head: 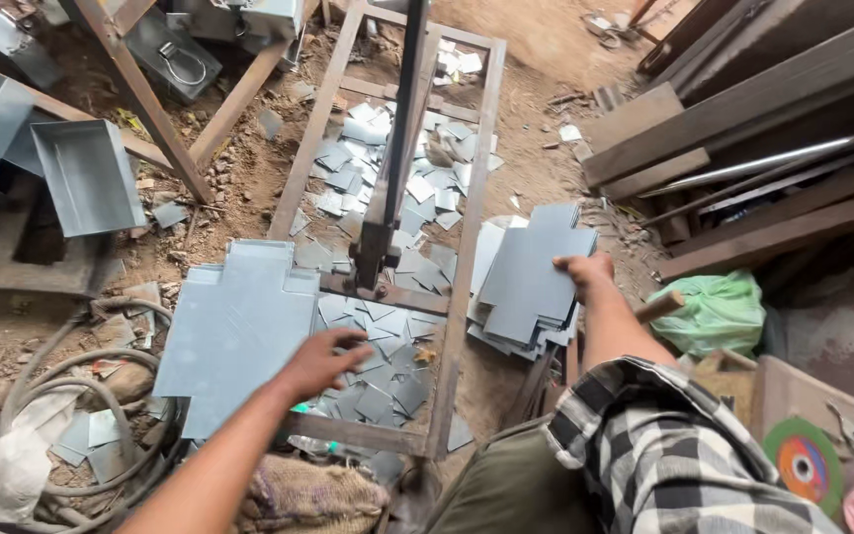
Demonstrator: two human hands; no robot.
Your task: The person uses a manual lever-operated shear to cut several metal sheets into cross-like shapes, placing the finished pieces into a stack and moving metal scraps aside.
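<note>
While left hand (320, 358) hovers, right hand (581, 274) grips sheets (531, 282) (stacked).

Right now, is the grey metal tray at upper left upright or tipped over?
Upright: the tray sits mouth up, its inside floor and walls visible. It looks empty.

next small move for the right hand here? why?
Probably lift the top sheet off the stack. The right hand already rests on its near edge, the left hand lies by the cut sheet on the other side, and the cutter blade between them looks bare, scraps underneath.
</note>
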